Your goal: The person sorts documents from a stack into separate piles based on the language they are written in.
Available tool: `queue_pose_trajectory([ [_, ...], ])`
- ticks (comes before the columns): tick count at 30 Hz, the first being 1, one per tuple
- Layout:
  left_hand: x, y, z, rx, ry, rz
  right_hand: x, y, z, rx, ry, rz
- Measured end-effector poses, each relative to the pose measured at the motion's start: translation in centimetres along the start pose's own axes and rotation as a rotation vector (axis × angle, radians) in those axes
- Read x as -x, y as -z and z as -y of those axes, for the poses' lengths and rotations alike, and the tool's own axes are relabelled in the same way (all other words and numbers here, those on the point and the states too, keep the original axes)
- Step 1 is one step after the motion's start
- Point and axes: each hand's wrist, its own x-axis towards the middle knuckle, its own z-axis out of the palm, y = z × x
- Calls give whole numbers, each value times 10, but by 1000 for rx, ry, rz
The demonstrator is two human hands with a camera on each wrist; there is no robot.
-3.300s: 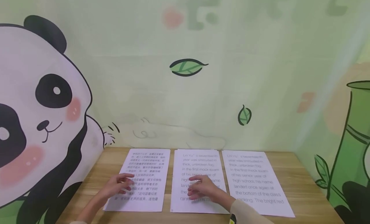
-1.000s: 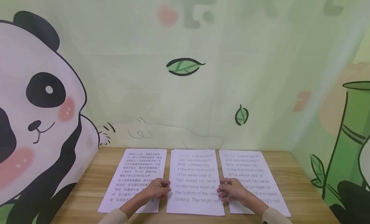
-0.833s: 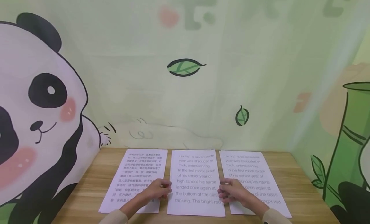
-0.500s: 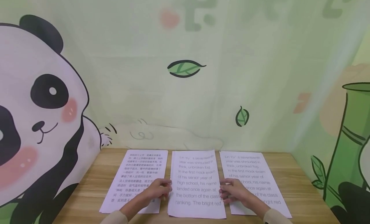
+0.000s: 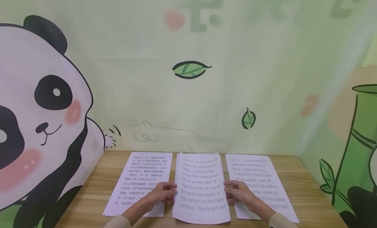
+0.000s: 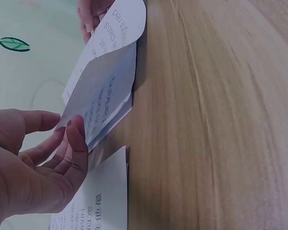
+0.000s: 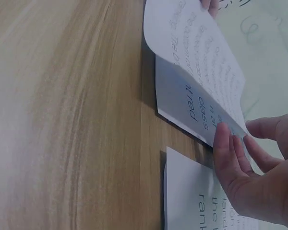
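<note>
Both hands hold one white printed sheet of paper (image 5: 201, 188) by its side edges, in the middle of the table. My left hand (image 5: 160, 193) pinches the left edge between thumb and fingers, as the left wrist view shows. On the opposite edge, the thumb and fingers of my right hand (image 5: 240, 193) pinch the paper. The sheet bows, its near end raised and curled in the right wrist view. Under it lies another printed sheet (image 7: 175, 96) in shadow, with large English text.
To the left lies a stack of sheets (image 5: 144, 175) with Chinese text, partly behind my left forearm. A stack with English text (image 5: 250, 175) lies to the right, partly covered by my right hand. Behind the wooden table (image 5: 94, 188) hangs a green panda backdrop (image 5: 206, 100).
Both hands moved from over the left and middle papers to the middle sheet's two side edges. That top sheet has since lifted off the one below and curved.
</note>
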Motion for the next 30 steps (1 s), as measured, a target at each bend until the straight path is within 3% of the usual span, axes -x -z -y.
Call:
queue_pose_trajectory([
  [10, 3, 2, 9, 104, 18, 77, -1, 0, -2, -93, -57, 104],
  [15, 4, 5, 12, 135, 2, 117, -4, -1, -3, -84, -72, 128],
  [21, 3, 9, 15, 137, 28, 238, -5, -1, -6, -90, -90, 147],
  [24, 3, 8, 15, 143, 2, 278, -4, -1, -6, -86, -85, 164],
  [30, 6, 4, 17, 188, -22, 292, 0, 3, -5, -54, -79, 204],
])
